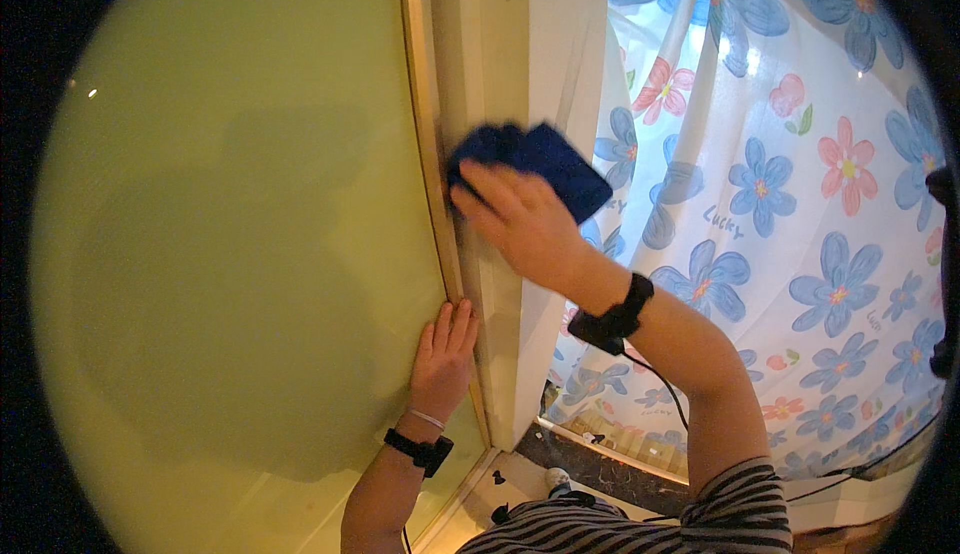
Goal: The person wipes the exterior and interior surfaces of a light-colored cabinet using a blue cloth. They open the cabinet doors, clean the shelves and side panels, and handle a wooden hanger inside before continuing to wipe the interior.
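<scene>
A dark blue cloth [566, 171], folded and blurred, is under my right hand [517, 227], whose fingers press it towards the metal trim [424, 103] and the white frame [502, 66] beside it. Lower down, my left hand [445, 351] lies flat with its fingers stretched along the edge of a large yellowish-green glossy panel [225, 269] and its trim. Nothing is held in the left hand. Each wrist wears a black strapped device, and a cable runs from the right one [600, 329].
A white curtain [795, 269] with blue and pink flowers hangs to the right, close to my right arm. Below it runs a dark stone threshold [600, 464]. Pale floor [480, 501] shows by my feet, with a small dark item [498, 477] on it.
</scene>
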Motion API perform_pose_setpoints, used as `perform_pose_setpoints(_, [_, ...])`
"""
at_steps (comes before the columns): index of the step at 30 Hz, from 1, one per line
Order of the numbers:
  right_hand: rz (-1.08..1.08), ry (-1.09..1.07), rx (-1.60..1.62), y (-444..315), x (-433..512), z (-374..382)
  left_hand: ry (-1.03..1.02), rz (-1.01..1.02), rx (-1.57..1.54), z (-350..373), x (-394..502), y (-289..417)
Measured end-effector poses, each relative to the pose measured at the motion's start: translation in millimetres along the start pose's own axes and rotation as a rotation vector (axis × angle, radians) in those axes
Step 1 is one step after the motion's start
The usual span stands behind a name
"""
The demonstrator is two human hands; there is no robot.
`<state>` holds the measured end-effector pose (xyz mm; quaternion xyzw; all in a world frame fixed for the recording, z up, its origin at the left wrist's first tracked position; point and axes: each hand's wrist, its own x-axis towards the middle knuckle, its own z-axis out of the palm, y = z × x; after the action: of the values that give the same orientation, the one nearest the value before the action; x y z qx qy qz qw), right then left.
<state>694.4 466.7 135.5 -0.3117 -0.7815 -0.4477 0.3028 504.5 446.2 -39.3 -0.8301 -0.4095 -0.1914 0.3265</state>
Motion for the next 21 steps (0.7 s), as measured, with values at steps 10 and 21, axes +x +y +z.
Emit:
perform_pose_setpoints(10, [-0.161, -0.357, -0.145, -47, -71, 37, 0.006, -0.084, -0.149, 1, -7, -2])
perform_pose_setpoints(21, [-0.201, -0.206, -0.147, 7, 3, 7, 0.243, -0.131, -0.216, -4, -3, -2])
